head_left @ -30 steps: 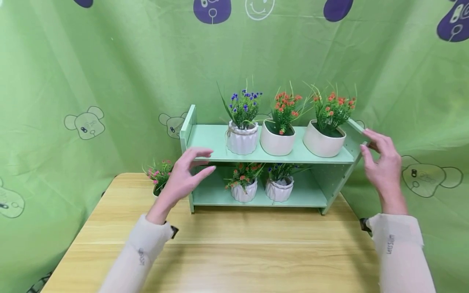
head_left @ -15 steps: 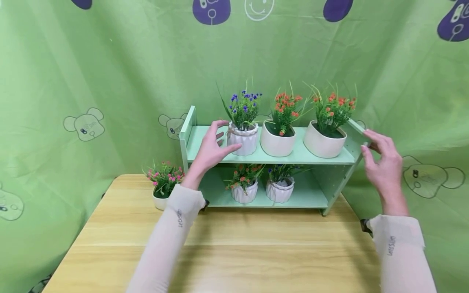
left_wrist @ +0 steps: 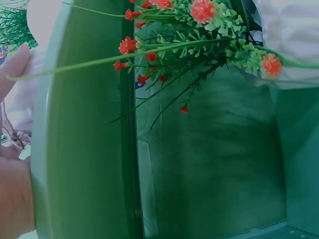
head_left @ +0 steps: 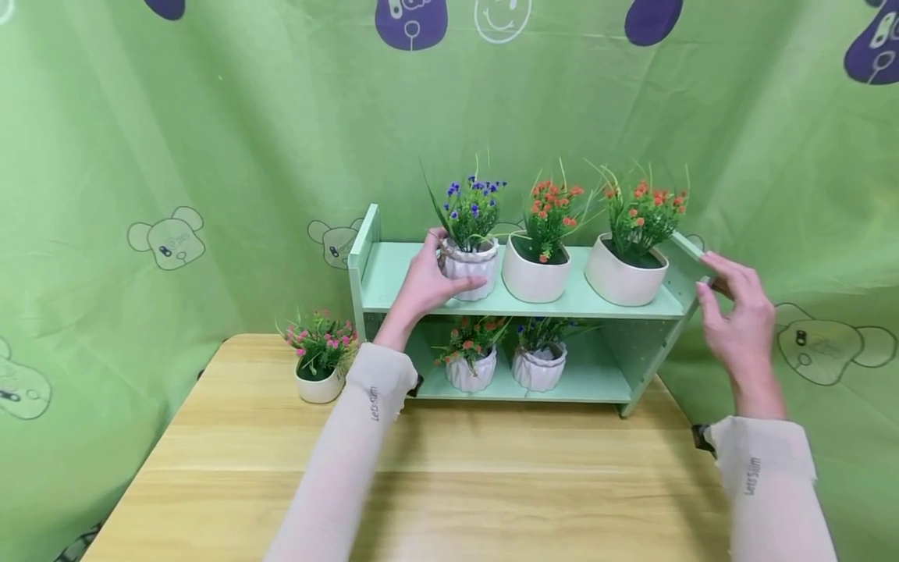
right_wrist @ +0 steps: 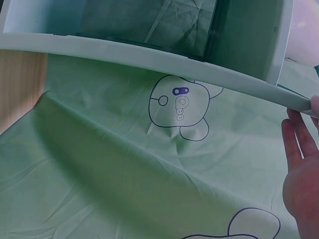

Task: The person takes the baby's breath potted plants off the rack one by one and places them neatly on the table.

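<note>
On the upper board of a light green two-tier shelf (head_left: 393, 289), my left hand (head_left: 428, 285) grips a fluted white pot (head_left: 469, 269) with blue flowers, thumb across its front and fingers at its left side. The left wrist view has part of this hand (left_wrist: 15, 194) beside the white pot (left_wrist: 21, 107) and its twine. At the shelf's right end, my right hand (head_left: 740, 324) holds the upper edge of the side panel. In the right wrist view this hand (right_wrist: 304, 179) has its thumb and fingers on either side of the panel edge (right_wrist: 294, 101).
Two cream pots (head_left: 535, 273) (head_left: 623, 273) with orange-red flowers share the upper board. Below stand two fluted white pots (head_left: 470, 371) (head_left: 539, 367). A cream pot (head_left: 319, 388) with pink flowers is left of the shelf on the wooden table (head_left: 534, 484). Green cloth (head_left: 267, 140) hangs behind.
My left hand has moved right and up from the shelf's front left to the pot with blue flowers and closed round it. My right hand has stayed at the side panel.
</note>
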{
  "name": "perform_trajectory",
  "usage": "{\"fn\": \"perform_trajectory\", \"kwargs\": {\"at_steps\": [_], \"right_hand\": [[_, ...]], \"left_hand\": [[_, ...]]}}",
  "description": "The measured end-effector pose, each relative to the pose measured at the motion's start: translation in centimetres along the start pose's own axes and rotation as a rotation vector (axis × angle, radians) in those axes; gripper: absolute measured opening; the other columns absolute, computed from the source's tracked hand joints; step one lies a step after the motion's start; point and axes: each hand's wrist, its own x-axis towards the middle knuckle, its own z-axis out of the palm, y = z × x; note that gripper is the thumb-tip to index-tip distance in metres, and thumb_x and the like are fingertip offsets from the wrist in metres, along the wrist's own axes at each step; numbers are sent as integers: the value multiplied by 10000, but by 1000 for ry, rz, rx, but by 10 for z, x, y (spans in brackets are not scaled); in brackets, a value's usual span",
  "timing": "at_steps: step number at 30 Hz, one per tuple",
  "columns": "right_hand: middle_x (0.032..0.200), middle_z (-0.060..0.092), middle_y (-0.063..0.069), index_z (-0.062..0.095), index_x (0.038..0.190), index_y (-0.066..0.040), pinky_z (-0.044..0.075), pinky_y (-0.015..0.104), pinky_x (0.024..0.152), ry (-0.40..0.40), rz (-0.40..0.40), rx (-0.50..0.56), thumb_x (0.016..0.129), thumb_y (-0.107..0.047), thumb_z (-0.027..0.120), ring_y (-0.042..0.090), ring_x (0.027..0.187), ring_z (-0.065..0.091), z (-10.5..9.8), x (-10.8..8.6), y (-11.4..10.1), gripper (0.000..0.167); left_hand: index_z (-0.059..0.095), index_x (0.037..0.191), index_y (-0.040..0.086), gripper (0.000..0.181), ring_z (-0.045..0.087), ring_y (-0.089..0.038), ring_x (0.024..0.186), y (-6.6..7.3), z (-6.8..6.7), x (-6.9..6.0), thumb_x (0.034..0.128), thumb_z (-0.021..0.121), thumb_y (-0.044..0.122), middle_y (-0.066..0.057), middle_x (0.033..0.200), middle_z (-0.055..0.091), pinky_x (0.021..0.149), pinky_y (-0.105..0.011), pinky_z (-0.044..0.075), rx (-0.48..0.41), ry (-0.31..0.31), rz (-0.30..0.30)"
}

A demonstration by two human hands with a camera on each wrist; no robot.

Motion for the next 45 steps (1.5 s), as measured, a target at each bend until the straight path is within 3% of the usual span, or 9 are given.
{"fn": "perform_trajectory", "kwargs": {"at_steps": [12, 19, 25, 31, 39, 45], "right_hand": [[1524, 522, -95, 566, 1470, -300, 437, 108, 1123, 28, -6, 0, 1044, -104, 580, -80, 1173, 514, 3, 0, 1, 469], [1530, 519, -95, 560, 1476, -283, 427, 108, 1133, 29, -7, -1, 1048, -106, 571, -40, 1195, 529, 2, 0, 1, 463], [1519, 534, -66, 574, 1464, -268, 440, 101, 1115, 41, -31, 11, 1041, -89, 580, -39, 1176, 536, 2, 2, 1, 460], [1518, 531, -75, 573, 1466, -270, 448, 96, 1106, 36, -39, 21, 1040, -85, 579, -26, 1176, 546, 1, -1, -1, 464], [1524, 521, -99, 566, 1470, -294, 443, 95, 1109, 32, -32, 15, 1044, -99, 578, -33, 1186, 538, 0, -2, -4, 468], [1521, 524, -88, 566, 1470, -291, 444, 99, 1112, 28, -25, 18, 1043, -95, 578, -34, 1182, 537, 0, -2, -3, 470]], "left_hand": [[356, 1524, 158, 1008, 546, -357, 1363, -1, 0, 0, 731, 958, 316, -166, 1520, 522, 1164, -498, 486, 13, 35, 8], [377, 1529, 169, 1017, 566, -335, 1334, -1, 1, -2, 721, 957, 381, -140, 1499, 549, 1131, -486, 517, 64, 71, 1], [412, 1502, 180, 992, 593, -304, 1286, -1, -1, -4, 710, 952, 434, -115, 1455, 586, 1084, -451, 553, 63, 118, 31], [436, 1470, 168, 965, 628, -283, 1215, 1, -6, -11, 705, 949, 452, -109, 1422, 596, 1008, -408, 598, 40, 144, 80], [455, 1447, 184, 946, 604, -276, 1264, 7, -17, -23, 693, 951, 467, -93, 1437, 596, 1058, -425, 565, 27, 174, 113], [457, 1445, 155, 928, 644, -279, 1209, 12, -26, -34, 706, 955, 415, -108, 1412, 607, 1012, -400, 598, -10, 155, 160]]}}
